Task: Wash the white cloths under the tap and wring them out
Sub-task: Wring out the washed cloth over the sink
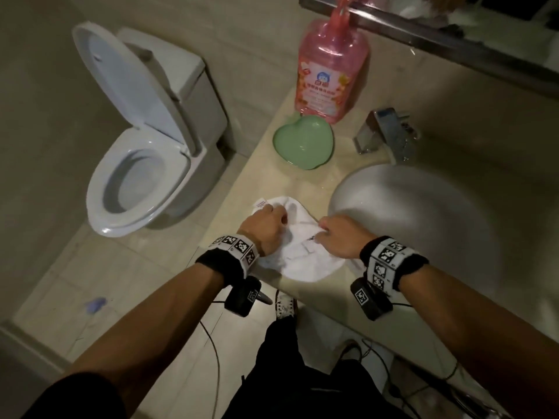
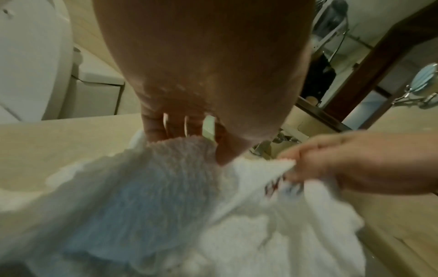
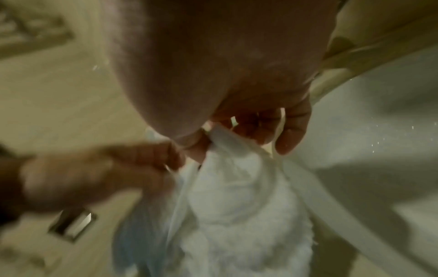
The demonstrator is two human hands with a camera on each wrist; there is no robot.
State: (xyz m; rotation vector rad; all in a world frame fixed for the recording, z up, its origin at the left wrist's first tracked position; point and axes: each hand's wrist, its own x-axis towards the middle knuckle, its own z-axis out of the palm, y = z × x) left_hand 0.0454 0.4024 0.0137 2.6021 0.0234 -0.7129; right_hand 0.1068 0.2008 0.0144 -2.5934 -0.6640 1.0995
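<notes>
A white terry cloth [image 1: 305,261] lies bunched on the beige counter [image 1: 290,182], left of the round basin [image 1: 408,207]. My left hand [image 1: 266,222] grips its far left edge, fingers curled into the fabric [image 2: 166,168]. My right hand [image 1: 338,234] pinches a fold near the cloth's middle, close to the basin rim; the right wrist view shows thumb and fingers closed on that fold [image 3: 225,142]. A small label sticks out at the cloth's far corner. The chrome tap [image 1: 384,131] stands behind the basin, with no water visibly running.
A green heart-shaped dish [image 1: 302,142] and a pink bottle [image 1: 329,71] stand on the counter behind the cloth. An open toilet [image 1: 142,164] is to the left, below the counter. A mirror frame [image 1: 453,34] runs along the back wall.
</notes>
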